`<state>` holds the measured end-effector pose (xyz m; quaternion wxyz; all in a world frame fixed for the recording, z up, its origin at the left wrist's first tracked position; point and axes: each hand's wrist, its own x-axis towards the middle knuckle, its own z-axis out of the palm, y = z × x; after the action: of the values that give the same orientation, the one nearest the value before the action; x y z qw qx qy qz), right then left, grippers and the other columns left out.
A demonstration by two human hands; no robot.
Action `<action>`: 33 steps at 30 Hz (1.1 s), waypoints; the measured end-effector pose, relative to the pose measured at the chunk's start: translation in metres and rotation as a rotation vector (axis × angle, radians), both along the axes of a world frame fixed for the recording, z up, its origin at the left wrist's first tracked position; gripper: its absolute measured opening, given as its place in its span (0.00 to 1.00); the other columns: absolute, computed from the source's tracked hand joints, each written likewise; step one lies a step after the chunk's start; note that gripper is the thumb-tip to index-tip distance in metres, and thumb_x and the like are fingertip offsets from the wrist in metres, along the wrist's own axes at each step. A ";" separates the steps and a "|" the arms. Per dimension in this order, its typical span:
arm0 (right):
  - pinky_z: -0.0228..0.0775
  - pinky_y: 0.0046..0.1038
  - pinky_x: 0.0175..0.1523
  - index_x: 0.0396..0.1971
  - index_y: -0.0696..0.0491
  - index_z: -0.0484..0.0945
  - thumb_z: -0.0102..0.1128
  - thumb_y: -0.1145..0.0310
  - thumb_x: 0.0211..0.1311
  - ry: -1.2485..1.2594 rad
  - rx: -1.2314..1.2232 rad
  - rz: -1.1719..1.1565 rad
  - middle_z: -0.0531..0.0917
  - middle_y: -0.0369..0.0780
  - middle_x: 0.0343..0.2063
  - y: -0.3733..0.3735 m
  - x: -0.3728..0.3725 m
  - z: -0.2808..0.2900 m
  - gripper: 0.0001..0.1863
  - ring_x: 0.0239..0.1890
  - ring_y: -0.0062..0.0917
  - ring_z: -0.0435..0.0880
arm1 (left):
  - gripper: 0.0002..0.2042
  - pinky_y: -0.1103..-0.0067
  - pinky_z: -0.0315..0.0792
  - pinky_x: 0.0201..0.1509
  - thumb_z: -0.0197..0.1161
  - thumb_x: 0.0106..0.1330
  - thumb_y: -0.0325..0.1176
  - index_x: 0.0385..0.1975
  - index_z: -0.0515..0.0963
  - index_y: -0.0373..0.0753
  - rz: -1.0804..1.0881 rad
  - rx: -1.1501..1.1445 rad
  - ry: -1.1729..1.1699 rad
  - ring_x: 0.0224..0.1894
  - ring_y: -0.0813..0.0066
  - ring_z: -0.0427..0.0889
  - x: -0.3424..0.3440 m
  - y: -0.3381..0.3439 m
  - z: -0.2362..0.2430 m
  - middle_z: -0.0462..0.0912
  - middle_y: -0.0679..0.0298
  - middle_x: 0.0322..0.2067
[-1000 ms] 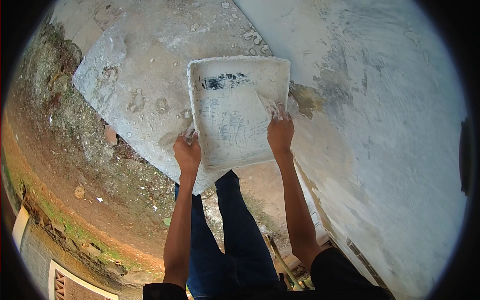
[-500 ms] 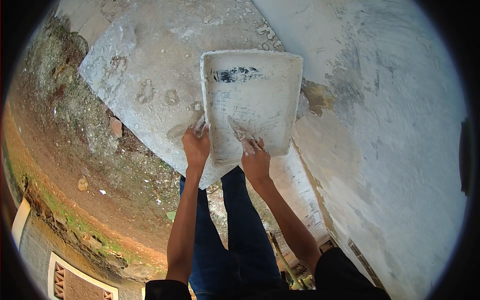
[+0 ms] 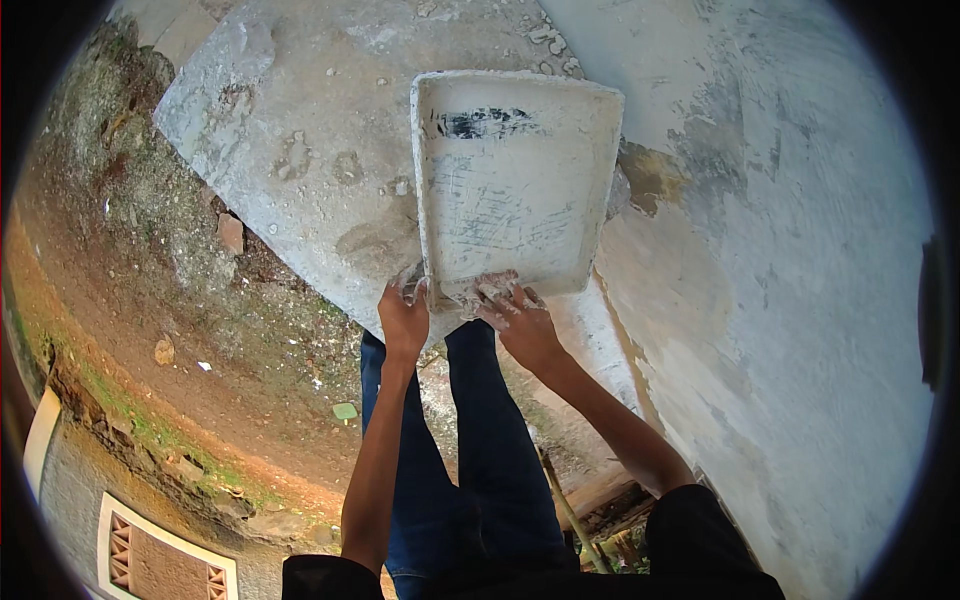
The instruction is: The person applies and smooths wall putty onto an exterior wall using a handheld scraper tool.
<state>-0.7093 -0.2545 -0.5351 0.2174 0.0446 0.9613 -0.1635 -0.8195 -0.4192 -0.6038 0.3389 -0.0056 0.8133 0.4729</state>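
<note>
A white plaster-crusted tray with low walls lies in front of me, dark scuffs on its bottom. My left hand is closed on the tray's left wall near its front corner, fingers outside and thumb at the rim. Over the near end of the tray, my right hand is closed round a flat scraper coated in white plaster. The scraper lies across the tray's near end, and much of it is hidden by plaster and fingers. White smears cover the fingertips of both hands.
Under the tray is a dusty grey slab with dried plaster blotches. A patchy plastered wall rises close on the right. Soil with rubble lies left of the slab. My legs in blue jeans stand at its near edge.
The right hand has drawn the scraper from the middle of the tray toward its near end and turned it sideways. The left hand keeps its hold. The tray sits slightly higher in view.
</note>
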 end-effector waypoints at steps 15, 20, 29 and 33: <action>0.73 0.39 0.43 0.53 0.48 0.74 0.52 0.76 0.52 -0.614 -0.189 0.109 0.81 0.52 0.30 0.057 -0.082 -0.036 0.24 0.37 0.42 0.80 | 0.13 0.80 0.76 0.37 0.52 0.67 0.24 0.49 0.73 0.25 0.269 0.132 -0.391 0.36 0.78 0.79 0.041 -0.015 -0.006 0.81 0.57 0.40; 0.71 0.42 0.42 0.52 0.54 0.73 0.52 0.75 0.54 -0.242 -0.293 -0.054 0.80 0.51 0.29 0.058 -0.083 -0.030 0.23 0.33 0.46 0.78 | 0.13 0.81 0.76 0.36 0.53 0.67 0.23 0.49 0.73 0.25 0.163 0.099 -0.350 0.34 0.80 0.77 0.041 -0.023 -0.016 0.81 0.58 0.39; 0.71 0.42 0.42 0.55 0.52 0.71 0.52 0.75 0.54 -0.320 -0.294 -0.040 0.80 0.51 0.29 0.059 -0.077 -0.036 0.25 0.35 0.46 0.78 | 0.13 0.80 0.78 0.40 0.52 0.68 0.23 0.49 0.72 0.25 0.248 0.155 -0.400 0.36 0.79 0.78 0.045 -0.021 -0.018 0.80 0.57 0.40; 0.71 0.42 0.41 0.55 0.53 0.71 0.52 0.75 0.54 -0.297 -0.314 -0.085 0.80 0.51 0.27 0.056 -0.077 -0.033 0.24 0.33 0.46 0.78 | 0.13 0.79 0.79 0.41 0.52 0.68 0.24 0.50 0.72 0.25 0.200 0.107 -0.430 0.38 0.77 0.78 0.045 -0.022 -0.016 0.79 0.57 0.42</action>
<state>-0.7864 -0.1987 -0.5683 0.3538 0.0741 0.8787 -0.3118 -0.7748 -0.4416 -0.6201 0.4555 -0.1688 0.6915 0.5346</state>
